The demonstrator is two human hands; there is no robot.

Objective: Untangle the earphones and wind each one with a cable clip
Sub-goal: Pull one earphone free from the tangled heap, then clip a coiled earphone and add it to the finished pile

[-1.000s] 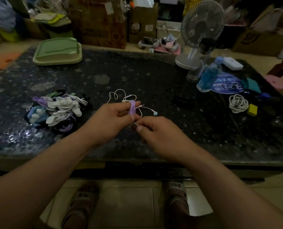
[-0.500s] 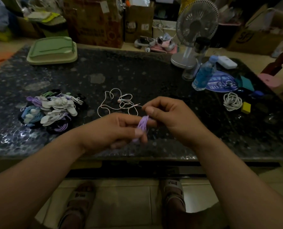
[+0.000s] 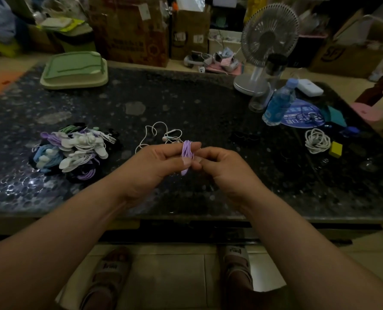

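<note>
A coil of purple earphone cable (image 3: pixel 187 152) stands upright between my two hands above the front of the dark table (image 3: pixel 186 101). My left hand (image 3: pixel 154 164) pinches the coil between thumb and fingers. My right hand (image 3: pixel 221 166) touches the coil from the right with curled fingers; its grip is partly hidden. Just behind the hands, a loose white earphone (image 3: pixel 161 135) lies tangled on the table. A pile of wound earphones with white clips (image 3: pixel 74 151) sits to the left.
A green tray (image 3: pixel 74 70) stands at the back left. At the back right are a small fan (image 3: pixel 266 41), a dark-lidded clear bottle (image 3: pixel 271 81) and a blue water bottle (image 3: pixel 278 104). A coiled white cable (image 3: pixel 316 140) and a yellow block (image 3: pixel 335 149) lie at the right.
Both hands stay on the purple coil. The coil is held more upright now, and my right hand has dropped from over its top to its right side.
</note>
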